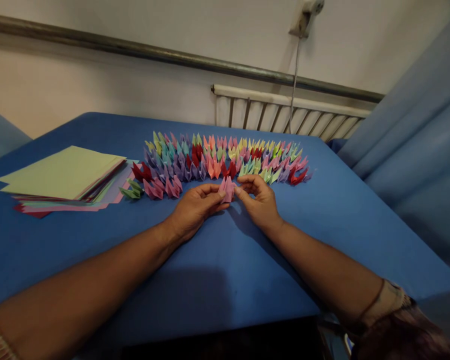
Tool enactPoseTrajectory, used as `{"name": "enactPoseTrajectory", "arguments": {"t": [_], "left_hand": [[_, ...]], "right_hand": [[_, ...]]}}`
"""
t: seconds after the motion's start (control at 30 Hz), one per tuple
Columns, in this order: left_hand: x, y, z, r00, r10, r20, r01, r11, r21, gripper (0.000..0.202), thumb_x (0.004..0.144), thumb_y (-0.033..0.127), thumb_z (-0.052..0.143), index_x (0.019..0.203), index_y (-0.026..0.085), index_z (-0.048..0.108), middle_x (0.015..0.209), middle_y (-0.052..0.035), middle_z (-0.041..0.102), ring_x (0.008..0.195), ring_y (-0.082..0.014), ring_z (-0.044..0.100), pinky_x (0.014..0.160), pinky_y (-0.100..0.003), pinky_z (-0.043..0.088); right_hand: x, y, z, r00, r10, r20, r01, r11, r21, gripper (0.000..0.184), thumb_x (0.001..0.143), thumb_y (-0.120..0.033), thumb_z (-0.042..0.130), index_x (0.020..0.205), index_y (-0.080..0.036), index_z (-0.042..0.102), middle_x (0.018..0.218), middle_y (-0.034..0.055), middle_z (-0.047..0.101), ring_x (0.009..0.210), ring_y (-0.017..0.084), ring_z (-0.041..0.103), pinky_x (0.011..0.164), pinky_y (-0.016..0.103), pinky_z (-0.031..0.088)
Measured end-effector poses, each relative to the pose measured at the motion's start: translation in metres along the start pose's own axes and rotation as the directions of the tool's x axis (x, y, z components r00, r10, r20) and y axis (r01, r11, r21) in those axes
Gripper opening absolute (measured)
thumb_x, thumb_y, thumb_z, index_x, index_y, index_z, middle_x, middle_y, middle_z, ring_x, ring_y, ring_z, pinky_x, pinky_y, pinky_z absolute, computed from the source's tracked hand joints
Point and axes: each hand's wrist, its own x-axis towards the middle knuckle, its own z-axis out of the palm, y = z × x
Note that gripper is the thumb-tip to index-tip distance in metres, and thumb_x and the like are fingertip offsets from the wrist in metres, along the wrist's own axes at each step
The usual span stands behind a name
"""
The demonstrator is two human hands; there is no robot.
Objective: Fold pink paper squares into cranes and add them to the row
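A small pink origami crane (227, 190) is held up between my two hands, above the blue tabletop. My left hand (197, 207) pinches its left side between thumb and fingers. On the other side, my right hand (260, 202) has its thumb and a fingertip at the crane's right edge, with the remaining fingers curled. Just beyond my hands stand rows of finished paper cranes (193, 155) in red, pink, purple, green, yellow and blue. A shorter front row holds a green crane (132, 190) and two pink cranes (163, 188), left of my left hand.
A fanned stack of coloured paper sheets (63, 172), pale yellow on top, lies on the left of the blue-covered table (360, 235). Behind the table are a radiator (277, 107), a metal pipe (165, 56) and a wall socket with cable (303, 22). Blue curtain (416, 125) hangs at right.
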Motion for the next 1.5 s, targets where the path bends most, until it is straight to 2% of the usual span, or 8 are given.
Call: {"name": "enactPoseTrajectory", "arguments": {"t": [0.07, 0.17, 0.37, 0.63, 0.93, 1.1, 1.27, 1.5], "left_hand": [[0.001, 0.0, 0.0, 0.999, 0.025, -0.026, -0.025, 1.0, 0.002, 0.027, 0.069, 0.028, 0.083, 0.091, 0.016, 0.073, 0.091, -0.002, 0.071, 0.082, -0.0111, 0.066, 0.086, -0.027, 0.053], [0.003, 0.0, -0.002, 0.997, 0.071, -0.032, -0.07, 0.996, 0.048, 0.031, 0.068, 0.029, 0.084, 0.093, 0.016, 0.073, 0.092, -0.0035, 0.073, 0.081, -0.0127, 0.067, 0.085, -0.028, 0.053], [0.004, -0.002, -0.001, 0.981, 0.189, -0.047, -0.175, 0.961, 0.215, 0.034, 0.064, 0.032, 0.085, 0.09, 0.016, 0.071, 0.091, -0.0031, 0.073, 0.085, -0.0166, 0.068, 0.088, -0.033, 0.052], [0.003, -0.007, -0.003, 0.952, 0.302, 0.051, -0.298, 0.873, 0.386, 0.03, 0.071, 0.034, 0.079, 0.093, 0.017, 0.069, 0.095, -0.0038, 0.072, 0.094, -0.0218, 0.067, 0.096, -0.041, 0.05], [0.002, -0.004, -0.003, 0.955, 0.294, 0.05, -0.293, 0.896, 0.333, 0.038, 0.076, 0.03, 0.075, 0.11, 0.017, 0.064, 0.116, -0.0091, 0.068, 0.112, -0.0217, 0.063, 0.105, -0.042, 0.045], [0.005, -0.005, -0.01, 0.94, 0.338, 0.05, -0.318, 0.813, 0.488, 0.038, 0.077, 0.034, 0.074, 0.111, 0.019, 0.067, 0.114, -0.0073, 0.07, 0.105, -0.0225, 0.065, 0.097, -0.04, 0.05], [0.003, -0.003, -0.012, 0.907, 0.408, 0.103, -0.363, 0.637, 0.68, 0.034, 0.083, 0.036, 0.068, 0.115, 0.024, 0.067, 0.11, -0.0039, 0.071, 0.097, -0.0212, 0.067, 0.086, -0.033, 0.052], [0.003, 0.0, -0.011, 0.89, 0.422, 0.175, -0.392, 0.509, 0.766, 0.018, 0.084, 0.037, 0.065, 0.092, 0.022, 0.069, 0.089, -0.0019, 0.072, 0.083, -0.0188, 0.066, 0.076, -0.029, 0.049]], "right_hand": [[-0.001, -0.003, -0.001, 0.997, -0.063, -0.039, 0.061, 0.995, -0.073, 0.015, 0.081, -0.026, 0.066, 0.095, -0.022, 0.062, 0.086, 0.0004, 0.061, 0.075, 0.013, 0.058, 0.073, 0.03, 0.049], [-0.004, -0.006, -0.001, 0.993, -0.121, 0.018, 0.122, 0.985, -0.125, 0.01, 0.083, -0.025, 0.064, 0.093, -0.022, 0.062, 0.085, 0.0006, 0.061, 0.073, 0.013, 0.058, 0.071, 0.03, 0.05], [-0.007, -0.004, 0.003, 0.994, -0.071, 0.085, 0.081, 0.989, -0.12, 0.018, 0.082, -0.029, 0.067, 0.098, -0.022, 0.062, 0.089, 0.0018, 0.065, 0.073, 0.014, 0.06, 0.069, 0.029, 0.051], [-0.008, -0.009, 0.003, 0.989, -0.098, 0.112, 0.116, 0.979, -0.165, 0.006, 0.083, -0.023, 0.063, 0.088, -0.021, 0.061, 0.085, 0.0012, 0.063, 0.073, 0.013, 0.061, 0.07, 0.028, 0.051], [-0.005, 0.002, -0.001, 0.992, -0.058, 0.108, 0.073, 0.988, -0.137, 0.008, 0.082, -0.019, 0.058, 0.089, -0.022, 0.06, 0.085, 0.0011, 0.068, 0.072, 0.015, 0.065, 0.068, 0.029, 0.052], [-0.004, 0.003, -0.003, 0.985, -0.065, 0.159, 0.093, 0.981, -0.172, 0.008, 0.083, -0.019, 0.057, 0.089, -0.023, 0.06, 0.082, 0.0006, 0.069, 0.071, 0.015, 0.066, 0.067, 0.029, 0.052], [-0.003, 0.004, -0.004, 0.98, -0.071, 0.184, 0.102, 0.981, -0.165, 0.005, 0.084, -0.019, 0.056, 0.087, -0.023, 0.058, 0.081, -0.0003, 0.069, 0.071, 0.014, 0.066, 0.07, 0.029, 0.052], [-0.006, 0.003, -0.002, 0.965, -0.079, 0.25, 0.131, 0.972, -0.196, 0.007, 0.085, -0.018, 0.056, 0.089, -0.023, 0.059, 0.081, 0.0, 0.068, 0.072, 0.014, 0.066, 0.071, 0.029, 0.052]]}}
